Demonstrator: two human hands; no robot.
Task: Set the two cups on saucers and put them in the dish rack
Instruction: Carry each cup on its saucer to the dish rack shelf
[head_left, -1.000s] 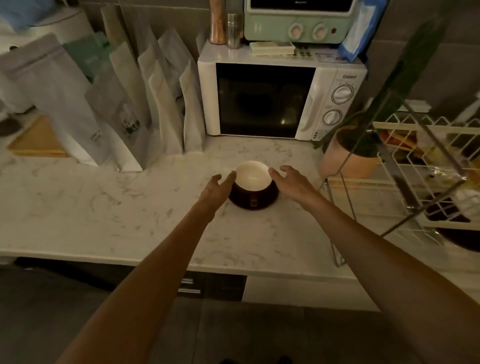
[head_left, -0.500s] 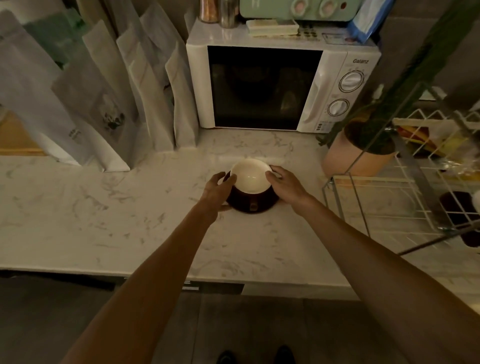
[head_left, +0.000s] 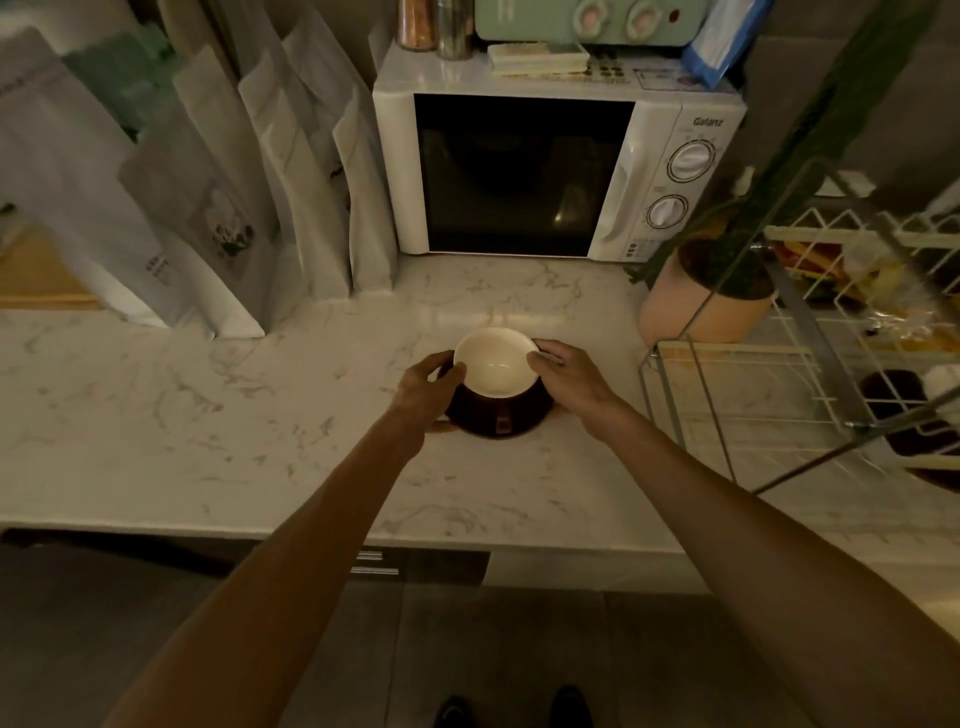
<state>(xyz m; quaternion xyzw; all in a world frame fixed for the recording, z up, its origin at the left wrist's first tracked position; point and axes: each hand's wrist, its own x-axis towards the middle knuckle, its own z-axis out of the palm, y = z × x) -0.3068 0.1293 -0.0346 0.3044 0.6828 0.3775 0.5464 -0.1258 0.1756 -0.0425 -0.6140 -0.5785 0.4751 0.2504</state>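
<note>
Cup (head_left: 496, 366) on dark saucer (head_left: 524, 423), mid-tabletop (head_left: 260, 415). Left hand (head_left: 426, 392) and right hand (head_left: 569, 376) curl around its sides. Microwave (head_left: 558, 171) behind; pot (head_left: 691, 306) and rack (head_left: 810, 364) right, contents dim, cut off.

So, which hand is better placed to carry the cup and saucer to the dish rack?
The right hand, probably: it grips the cup on the saucer on the side facing the dish rack. The left hand would reach across.
</note>
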